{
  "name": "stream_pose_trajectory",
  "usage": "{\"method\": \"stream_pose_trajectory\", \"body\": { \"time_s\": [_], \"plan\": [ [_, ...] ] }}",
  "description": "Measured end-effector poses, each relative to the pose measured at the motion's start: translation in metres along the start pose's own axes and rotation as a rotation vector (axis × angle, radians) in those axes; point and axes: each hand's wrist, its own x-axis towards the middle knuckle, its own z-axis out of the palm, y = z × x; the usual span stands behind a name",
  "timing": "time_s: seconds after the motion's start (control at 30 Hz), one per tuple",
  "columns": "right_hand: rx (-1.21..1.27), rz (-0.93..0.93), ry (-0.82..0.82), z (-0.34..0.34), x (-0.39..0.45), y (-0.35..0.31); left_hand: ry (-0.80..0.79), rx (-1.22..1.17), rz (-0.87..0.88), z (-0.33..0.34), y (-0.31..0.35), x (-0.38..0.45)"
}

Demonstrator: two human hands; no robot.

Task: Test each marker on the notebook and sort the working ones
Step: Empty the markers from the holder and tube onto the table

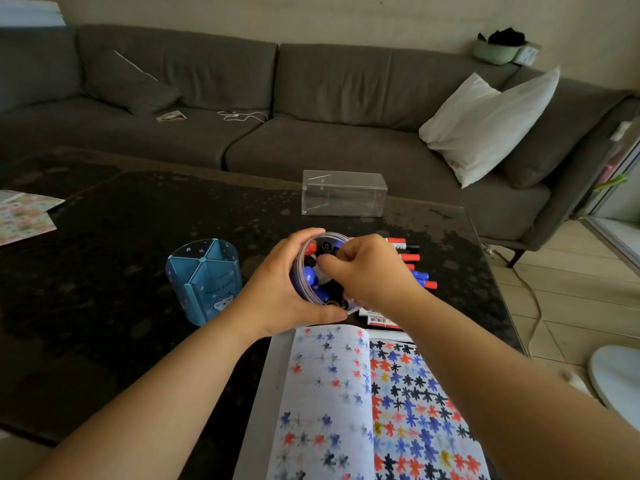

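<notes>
My left hand (282,289) grips a clear round jar (304,268) tilted toward me, full of markers with blue, black and red caps. My right hand (367,271) reaches into the jar's mouth, its fingers curled around a marker (320,277) there; the pinched marker is mostly hidden. An open notebook (346,403) lies in front of me, covered in red, blue and black star marks. A row of markers (412,268) lies on the table behind my right hand. A blue divided pen holder (204,282) stands to the left.
A clear plastic box (343,194) sits farther back on the dark table (104,254). Patterned paper (24,216) lies at the left edge. A grey sofa (242,98) with a white pillow (485,126) is beyond. A white round object (620,382) stands on the floor at right.
</notes>
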Motion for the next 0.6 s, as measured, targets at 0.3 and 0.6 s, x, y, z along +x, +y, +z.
{"method": "stream_pose_trajectory", "body": {
  "time_s": [0.3,0.6],
  "plan": [
    [-0.129,-0.190,0.092,-0.009,-0.002,0.000,0.021,-0.036,-0.049,-0.004,-0.002,0.004],
    [0.065,-0.422,0.310,-0.043,-0.013,-0.004,0.029,-0.079,-0.094,-0.008,-0.002,0.007]
  ]
}}
